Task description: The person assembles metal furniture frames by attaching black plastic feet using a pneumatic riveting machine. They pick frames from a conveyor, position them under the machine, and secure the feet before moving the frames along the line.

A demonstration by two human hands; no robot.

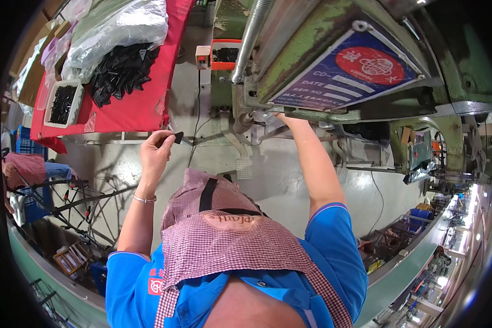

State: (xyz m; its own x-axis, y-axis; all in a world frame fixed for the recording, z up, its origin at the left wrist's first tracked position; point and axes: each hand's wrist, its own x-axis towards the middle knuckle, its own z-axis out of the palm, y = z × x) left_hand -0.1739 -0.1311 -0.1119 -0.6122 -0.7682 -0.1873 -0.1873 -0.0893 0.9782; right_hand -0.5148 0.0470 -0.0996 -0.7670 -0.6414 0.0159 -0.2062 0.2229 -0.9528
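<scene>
— While that small black part [178, 136] sits pinched in your left hand [157, 150], held up beside the red desk [142, 109], where's your right?

— Your right hand [281, 116] reaches under the green press [311, 49]; I can't tell its grip.

— So which step?

— Loading, I judge: next you'd carry the piece across and seat it squarely, clear of the tooling. More black parts [120, 71] lie heaped on the desk.

- A pale, glossy floor [279, 180] reflects the light.
- A tabletop [131, 106] draped in red cloth stands at the upper left.
- A big green machine [311, 38] with chipped paint fills the top.
- Blue crates [24, 145] sit at the left edge.
- Bright lamps [464, 202] line the aisle at the far right.
</scene>
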